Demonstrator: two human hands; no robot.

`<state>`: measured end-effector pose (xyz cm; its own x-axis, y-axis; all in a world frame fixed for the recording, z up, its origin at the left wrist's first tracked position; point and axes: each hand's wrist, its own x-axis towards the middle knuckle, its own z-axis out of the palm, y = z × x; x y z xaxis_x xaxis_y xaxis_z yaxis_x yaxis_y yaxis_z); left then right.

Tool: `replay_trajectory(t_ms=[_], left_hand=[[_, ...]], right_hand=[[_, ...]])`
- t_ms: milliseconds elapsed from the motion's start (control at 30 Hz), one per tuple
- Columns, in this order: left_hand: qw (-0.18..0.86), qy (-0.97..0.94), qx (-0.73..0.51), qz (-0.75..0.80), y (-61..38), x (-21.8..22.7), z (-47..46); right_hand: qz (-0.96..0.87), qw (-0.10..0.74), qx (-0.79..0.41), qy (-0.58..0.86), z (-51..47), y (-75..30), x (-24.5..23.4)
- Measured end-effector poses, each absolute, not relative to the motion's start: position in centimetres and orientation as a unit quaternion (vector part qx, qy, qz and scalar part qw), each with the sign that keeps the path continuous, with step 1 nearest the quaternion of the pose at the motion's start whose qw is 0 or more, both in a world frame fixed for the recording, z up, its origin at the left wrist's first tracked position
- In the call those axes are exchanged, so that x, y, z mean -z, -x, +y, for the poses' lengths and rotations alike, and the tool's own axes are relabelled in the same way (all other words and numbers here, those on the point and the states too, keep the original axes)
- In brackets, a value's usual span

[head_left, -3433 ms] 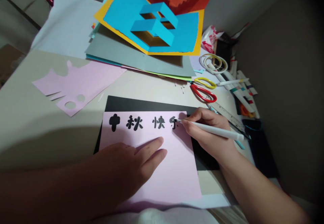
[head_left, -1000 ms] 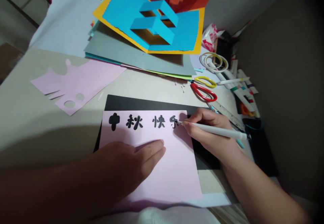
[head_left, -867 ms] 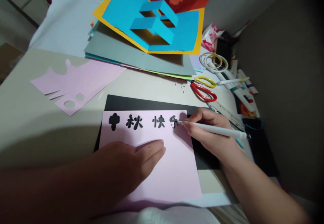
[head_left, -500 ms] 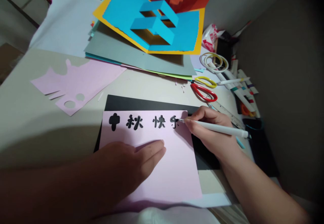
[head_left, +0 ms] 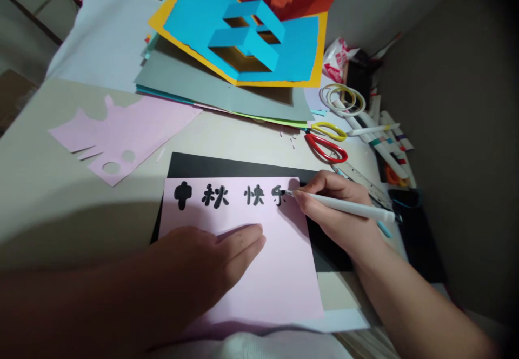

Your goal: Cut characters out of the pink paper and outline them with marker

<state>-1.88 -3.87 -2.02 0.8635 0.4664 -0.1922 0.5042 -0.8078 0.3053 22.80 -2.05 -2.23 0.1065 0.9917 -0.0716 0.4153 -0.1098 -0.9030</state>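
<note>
A sheet of pink paper [head_left: 279, 272] lies on a black sheet [head_left: 211, 165] before me. Several thick black Chinese characters [head_left: 215, 195] run along its top edge. My left hand [head_left: 219, 256] rests flat on the paper below them, fingers stretched out and pointing right. In my right hand [head_left: 336, 202] a white marker pen [head_left: 352, 205] is pinched between thumb and fingers. Its tip touches the rightmost character [head_left: 278, 194], whose strokes are thinner than those of the first one.
Scissors [head_left: 327, 148] with red and yellow handles lie beyond my right hand, near a ruler [head_left: 360, 180], tape rolls [head_left: 343, 99] and several markers [head_left: 389, 148]. A blue and yellow pop-up card [head_left: 186, 18] stands on stacked paper [head_left: 194, 80]. Cut pink scrap [head_left: 121, 126] lies left.
Almost nothing differs. The marker and my right hand have shifted very slightly left at the last character; my left hand stays in place on the paper.
</note>
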Motion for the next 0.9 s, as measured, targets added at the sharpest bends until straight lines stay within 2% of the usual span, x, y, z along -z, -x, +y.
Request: replay_trajectory(t_ms=[667, 900], left_hand=[[0.182, -0.951, 0.059, 0.241, 1.96, 2.06, -3.65], [0.188, -0.950, 0.022, 0.250, 1.99, 2.56, -3.83]], right_hand=[[-0.568, 0.365, -0.404, 0.617, -2.15, -23.38, 2.18], [-0.574, 0.359, -0.390, 0.624, -2.21, -23.18, 2.12]])
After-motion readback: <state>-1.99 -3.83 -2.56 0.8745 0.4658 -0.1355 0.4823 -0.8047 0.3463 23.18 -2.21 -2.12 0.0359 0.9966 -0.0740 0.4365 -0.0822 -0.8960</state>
